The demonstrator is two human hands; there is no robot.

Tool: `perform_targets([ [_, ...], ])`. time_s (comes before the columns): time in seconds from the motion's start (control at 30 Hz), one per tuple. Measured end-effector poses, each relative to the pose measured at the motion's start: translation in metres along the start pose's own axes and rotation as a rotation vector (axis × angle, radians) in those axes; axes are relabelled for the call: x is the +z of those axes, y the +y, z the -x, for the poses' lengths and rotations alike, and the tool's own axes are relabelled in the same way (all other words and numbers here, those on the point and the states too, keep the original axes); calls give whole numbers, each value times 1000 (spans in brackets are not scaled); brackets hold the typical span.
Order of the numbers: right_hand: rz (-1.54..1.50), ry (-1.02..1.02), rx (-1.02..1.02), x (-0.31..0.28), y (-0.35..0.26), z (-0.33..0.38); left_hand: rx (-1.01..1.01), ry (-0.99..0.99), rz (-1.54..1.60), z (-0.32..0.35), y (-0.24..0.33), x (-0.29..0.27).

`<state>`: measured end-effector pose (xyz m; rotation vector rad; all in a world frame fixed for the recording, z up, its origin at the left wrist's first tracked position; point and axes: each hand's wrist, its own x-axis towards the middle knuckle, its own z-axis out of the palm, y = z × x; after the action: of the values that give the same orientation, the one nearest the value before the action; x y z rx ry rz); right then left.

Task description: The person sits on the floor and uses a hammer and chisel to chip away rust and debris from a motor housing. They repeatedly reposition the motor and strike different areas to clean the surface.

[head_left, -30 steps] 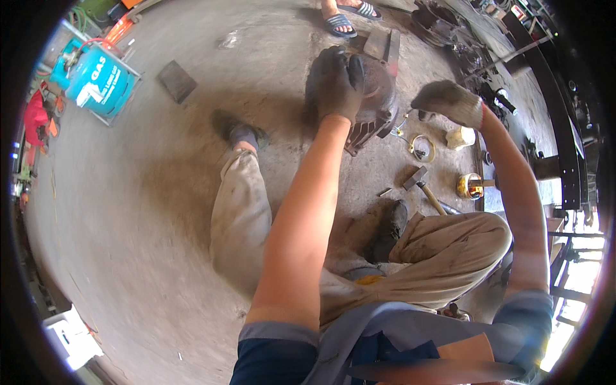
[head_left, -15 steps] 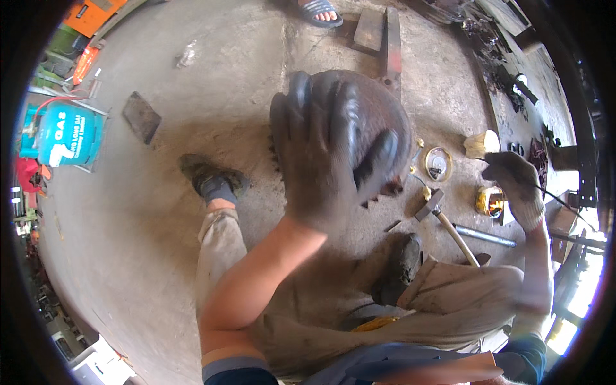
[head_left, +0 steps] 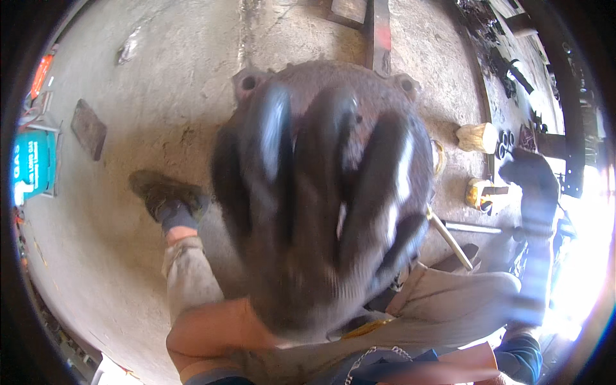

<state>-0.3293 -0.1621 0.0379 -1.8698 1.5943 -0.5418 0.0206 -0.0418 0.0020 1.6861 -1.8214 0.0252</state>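
My left hand (head_left: 314, 212), in a dark coated glove, has its fingers curled over a round, rusty brown metal part (head_left: 359, 90) with bolt-hole lugs at its rim. This part is raised close to my head, and the hand covers most of it. Over at the right, my gloved right hand (head_left: 536, 183) is smeared and shadowed beside a yellow tin (head_left: 481, 194); whether anything lies in its fingers does not show. The pale handle of a hammer (head_left: 449, 242) sticks out past the metal part, its head hidden.
A pale yellow cup (head_left: 477, 137) and a metal pipe (head_left: 471, 228) are at the right. A steel bar (head_left: 380, 38) lies ahead. To the left are a flat metal plate (head_left: 88, 128), a teal gas cylinder (head_left: 35, 163) and my shod left foot (head_left: 170, 196).
My left hand and the round metal part have come nearer to my head, and the part has turned so that its lugs show. The thin rod in my right hand can no longer be made out.
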Motion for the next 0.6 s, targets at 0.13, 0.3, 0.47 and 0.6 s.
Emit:
perform_targets([
  [0.13, -44, 19, 35, -9, -22, 18, -30, 26, -62, 6, 7, 3],
  [0.3, -216, 64, 12, -14, -33, 43, 32, 155, -80, 9, 4, 12],
  [0.47, -194, 26, -51, -22, -24, 45, 41, 151, -74, 6, 6, 7],
  [0.6, -124, 69, 21, -23, -14, 38, 27, 99, -77, 7, 6, 6],
])
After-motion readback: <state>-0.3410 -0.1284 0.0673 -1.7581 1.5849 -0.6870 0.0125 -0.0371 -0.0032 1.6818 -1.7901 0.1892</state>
